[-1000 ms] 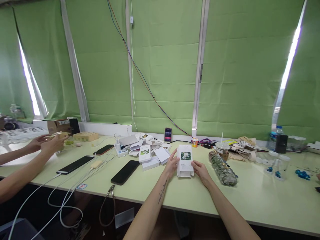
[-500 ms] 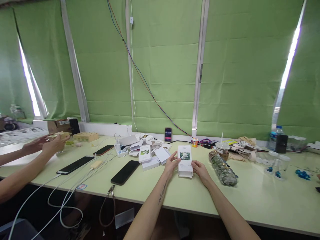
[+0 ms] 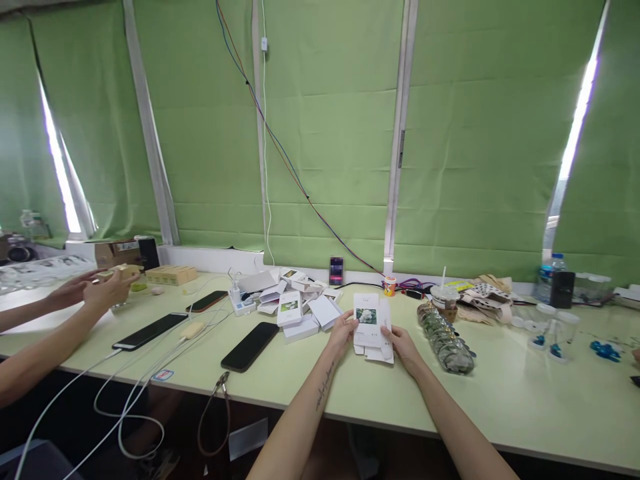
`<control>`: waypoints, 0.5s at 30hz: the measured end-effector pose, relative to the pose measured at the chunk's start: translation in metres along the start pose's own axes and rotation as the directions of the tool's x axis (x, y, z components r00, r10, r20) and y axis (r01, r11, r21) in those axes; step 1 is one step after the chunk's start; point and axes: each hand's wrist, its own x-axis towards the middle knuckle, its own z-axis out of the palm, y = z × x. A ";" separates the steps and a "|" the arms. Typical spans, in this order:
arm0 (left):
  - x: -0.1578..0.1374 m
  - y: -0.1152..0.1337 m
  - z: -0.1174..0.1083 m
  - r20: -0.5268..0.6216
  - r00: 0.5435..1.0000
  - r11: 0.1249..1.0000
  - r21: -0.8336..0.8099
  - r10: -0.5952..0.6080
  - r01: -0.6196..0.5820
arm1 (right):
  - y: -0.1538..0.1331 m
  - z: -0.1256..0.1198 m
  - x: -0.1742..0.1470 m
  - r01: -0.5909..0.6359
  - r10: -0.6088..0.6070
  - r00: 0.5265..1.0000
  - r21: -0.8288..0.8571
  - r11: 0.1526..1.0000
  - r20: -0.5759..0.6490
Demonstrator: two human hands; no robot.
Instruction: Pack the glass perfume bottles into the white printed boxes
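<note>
A white cardboard box (image 3: 368,332) with a picture of white flowers is held over the table, partly flattened, its lower flaps sticking out. My left hand (image 3: 344,331) grips its left edge, thumb on the front. On the right edge, my right hand (image 3: 400,343) pinches the side panel, the fingers partly hidden behind the card. Just left of my hands lies a heap of similar white boxes (image 3: 300,325), some printed with flowers. To the right rests a clear plastic-wrapped roll of grey-green discs (image 3: 447,339).
Phones, one a black phone (image 3: 250,346), and white cables (image 3: 127,413) lie to the left. Another person's hands (image 3: 107,288) hold a small box there. A lidded cup (image 3: 444,297), cloth pieces (image 3: 487,298) and clear jars (image 3: 560,330) stand to the right.
The box has skewed wider between my hands, so its side panel and lower flaps show more. My right hand has shifted slightly. The other person's hands stay about where they were.
</note>
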 end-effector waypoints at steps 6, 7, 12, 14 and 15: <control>0.000 0.000 -0.001 0.020 1.000 1.000 0.001 0.001 -0.001 | -0.001 0.001 -0.001 -0.026 0.026 1.000 -0.005 1.000 -0.009; -0.001 0.000 -0.001 0.020 1.000 1.000 0.003 -0.001 0.001 | -0.002 0.002 -0.001 -0.028 0.028 1.000 -0.005 1.000 -0.008; -0.001 0.000 0.000 0.014 1.000 1.000 0.019 -0.016 0.016 | -0.005 0.003 -0.003 -0.026 0.026 1.000 0.000 1.000 0.002; -0.001 0.000 0.000 0.008 1.000 0.999 0.025 -0.021 0.020 | -0.006 0.004 -0.004 -0.025 0.025 1.000 0.000 1.000 0.007; -0.001 0.000 0.001 0.004 1.000 0.999 0.027 -0.023 0.023 | -0.006 0.004 -0.004 -0.026 0.026 1.000 -0.001 1.000 0.008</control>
